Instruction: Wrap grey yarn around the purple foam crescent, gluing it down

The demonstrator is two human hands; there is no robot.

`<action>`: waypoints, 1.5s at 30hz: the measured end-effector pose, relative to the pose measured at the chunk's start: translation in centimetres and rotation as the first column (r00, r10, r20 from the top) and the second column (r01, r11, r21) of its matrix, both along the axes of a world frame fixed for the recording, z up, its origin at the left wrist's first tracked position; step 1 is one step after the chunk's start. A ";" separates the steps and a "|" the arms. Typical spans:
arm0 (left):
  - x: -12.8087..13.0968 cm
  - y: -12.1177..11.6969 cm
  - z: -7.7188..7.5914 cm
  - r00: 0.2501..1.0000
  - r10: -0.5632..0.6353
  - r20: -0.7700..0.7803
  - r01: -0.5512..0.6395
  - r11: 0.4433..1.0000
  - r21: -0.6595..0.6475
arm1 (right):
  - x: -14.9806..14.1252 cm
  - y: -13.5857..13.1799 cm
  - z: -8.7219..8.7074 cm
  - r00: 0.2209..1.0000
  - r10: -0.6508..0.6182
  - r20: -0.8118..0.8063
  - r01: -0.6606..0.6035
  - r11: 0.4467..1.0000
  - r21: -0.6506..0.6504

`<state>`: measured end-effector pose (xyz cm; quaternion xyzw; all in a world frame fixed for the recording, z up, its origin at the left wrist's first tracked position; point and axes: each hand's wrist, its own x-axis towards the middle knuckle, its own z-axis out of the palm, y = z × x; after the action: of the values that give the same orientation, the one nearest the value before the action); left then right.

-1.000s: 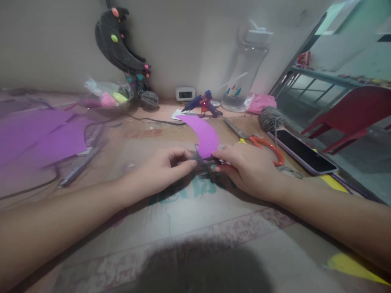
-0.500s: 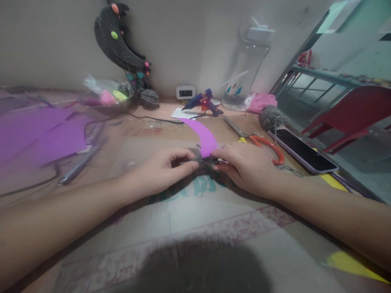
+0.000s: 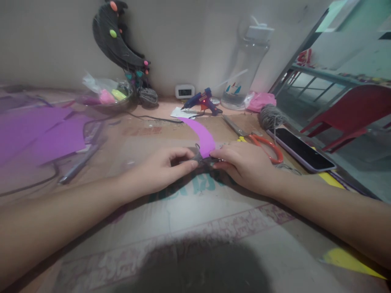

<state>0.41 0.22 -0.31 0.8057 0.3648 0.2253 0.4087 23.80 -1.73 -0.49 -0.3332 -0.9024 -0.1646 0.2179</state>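
Note:
A purple paper or foam crescent (image 3: 202,136) lies between my hands, its tip pointing away from me. Dark grey yarn (image 3: 199,156) crosses its near end, with a small loop standing up at the left. My left hand (image 3: 165,169) pinches the yarn between thumb and fingers. My right hand (image 3: 244,167) is closed over the crescent's near right edge, with yarn at the fingertips. The near part of the crescent is hidden by the fingers and yarn. Behind my right hand lie orange-handled scissors (image 3: 269,148).
A blue glue gun (image 3: 201,101) rests behind the crescent, near a small digital clock (image 3: 185,92) and a clear bottle (image 3: 242,73). A yarn ball (image 3: 270,116) and phone (image 3: 301,150) sit right. Purple sheets (image 3: 45,134) lie left. A dark decorated crescent (image 3: 114,40) hangs on the wall.
Hardly anything differs: the fingers shift slightly around the yarn at the crescent's near end, and the whole view drifts a little. Both hands keep their hold.

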 end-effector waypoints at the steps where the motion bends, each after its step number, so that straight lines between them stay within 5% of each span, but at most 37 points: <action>1: 0.0 0.0 0.0 1.000 0.001 0.003 -0.001 1.000 -0.003 | 0.0 0.0 0.0 1.000 -0.001 -0.002 0.001 1.000 0.003; 14: 0.2 -0.2 0.2 0.997 0.034 0.063 -0.026 0.993 -0.117 | 0.5 -0.4 0.1 0.989 -0.016 -0.149 -0.001 0.994 -0.112; 24: 0.0 -0.1 0.1 1.000 0.009 0.020 -0.009 1.000 -0.024 | -0.1 -0.4 0.3 0.999 -0.042 -0.030 0.042 0.999 -0.003; 45: 0.0 0.1 -0.1 0.999 -0.019 -0.039 0.021 0.999 0.039 | -0.1 -0.2 -0.1 0.999 -0.032 -0.030 0.032 0.999 -0.011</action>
<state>0.43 0.28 -0.38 0.8213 0.3601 0.2130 0.3879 23.70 -1.88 -0.57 -0.3512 -0.8945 -0.1580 0.2272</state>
